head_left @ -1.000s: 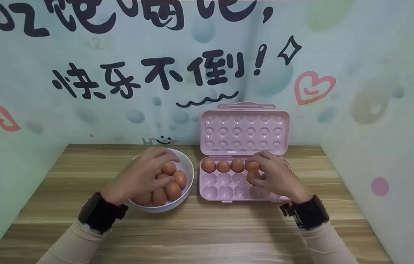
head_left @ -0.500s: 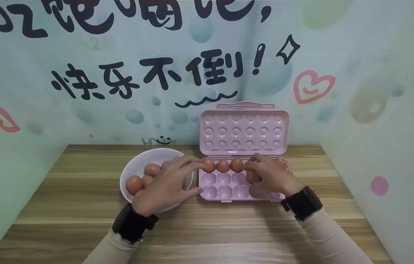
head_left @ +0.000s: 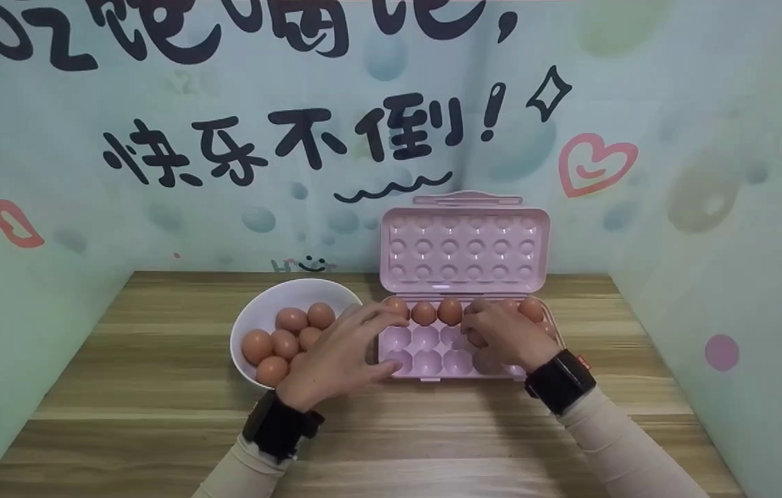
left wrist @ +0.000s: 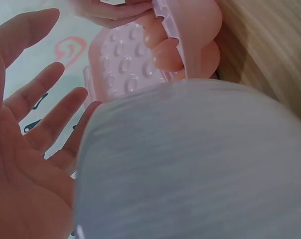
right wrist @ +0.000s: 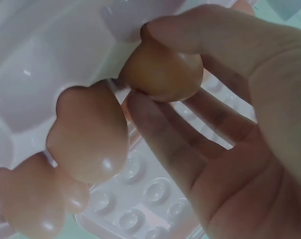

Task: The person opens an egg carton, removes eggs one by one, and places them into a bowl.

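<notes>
- While the right hand [head_left: 511, 335] pinches an egg [right wrist: 164, 73] at the pink carton [head_left: 427, 362], the left hand [head_left: 335, 356] spreads, empty.
- Seating it seems the step underway; next probably calls for gentle release.

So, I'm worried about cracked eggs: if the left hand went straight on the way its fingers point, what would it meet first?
Probably the leftmost egg in the pink carton's back row. The left hand partly covers it in the head view, but depth is unclear; it might pass above.
</notes>
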The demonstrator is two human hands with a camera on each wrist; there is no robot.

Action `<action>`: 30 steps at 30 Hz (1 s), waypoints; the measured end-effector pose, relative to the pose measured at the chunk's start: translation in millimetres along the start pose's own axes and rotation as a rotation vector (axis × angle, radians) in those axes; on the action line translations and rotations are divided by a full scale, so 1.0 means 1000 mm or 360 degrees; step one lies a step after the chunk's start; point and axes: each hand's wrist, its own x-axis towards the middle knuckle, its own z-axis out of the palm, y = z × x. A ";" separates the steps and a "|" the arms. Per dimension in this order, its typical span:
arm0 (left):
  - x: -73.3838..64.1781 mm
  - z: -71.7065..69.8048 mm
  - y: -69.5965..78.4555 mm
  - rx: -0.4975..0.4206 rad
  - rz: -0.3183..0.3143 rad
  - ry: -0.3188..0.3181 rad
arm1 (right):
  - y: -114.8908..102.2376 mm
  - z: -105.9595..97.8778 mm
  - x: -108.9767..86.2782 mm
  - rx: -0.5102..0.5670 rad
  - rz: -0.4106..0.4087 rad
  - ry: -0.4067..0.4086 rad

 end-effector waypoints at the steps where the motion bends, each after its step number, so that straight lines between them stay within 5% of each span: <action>1: 0.000 0.000 0.000 -0.0008 -0.0005 -0.0002 | 0.000 0.001 0.000 -0.0005 -0.0022 0.0015; 14: 0.001 0.001 0.000 -0.0001 -0.0070 -0.0032 | 0.004 -0.002 -0.004 0.0148 0.0004 0.0173; 23: 0.004 0.002 0.001 0.0052 -0.0037 0.0071 | -0.007 -0.019 -0.019 0.0207 0.0169 0.0525; 30: 0.007 0.002 0.001 -0.0020 0.0020 0.0174 | -0.023 -0.028 -0.022 0.0638 0.0350 0.0602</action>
